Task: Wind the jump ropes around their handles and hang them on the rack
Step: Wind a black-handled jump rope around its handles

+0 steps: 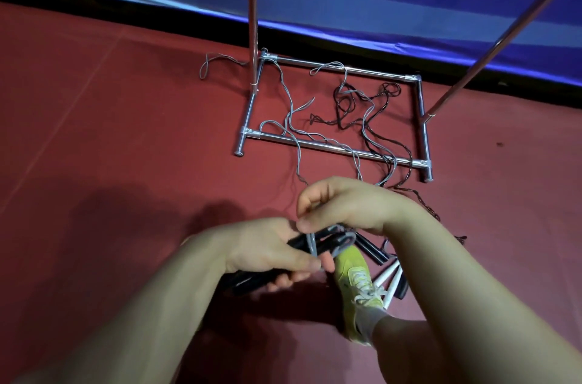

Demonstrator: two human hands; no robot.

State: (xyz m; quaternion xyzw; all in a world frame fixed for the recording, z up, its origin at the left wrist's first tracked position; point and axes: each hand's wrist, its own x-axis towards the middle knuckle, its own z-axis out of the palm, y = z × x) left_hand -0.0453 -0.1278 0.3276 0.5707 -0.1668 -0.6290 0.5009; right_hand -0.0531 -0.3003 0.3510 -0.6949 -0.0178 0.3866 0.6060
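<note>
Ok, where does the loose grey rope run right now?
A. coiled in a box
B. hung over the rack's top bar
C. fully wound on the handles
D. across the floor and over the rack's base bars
D: the grey rope trails over the floor and crosses the rack base, up to the black handles that the left hand grips.

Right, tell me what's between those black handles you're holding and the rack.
Nothing solid. The left hand grips the black handles; the right hand pinches the grey rope. Loose grey and dark rope lies tangled on the red floor across the rack's base frame.
</note>
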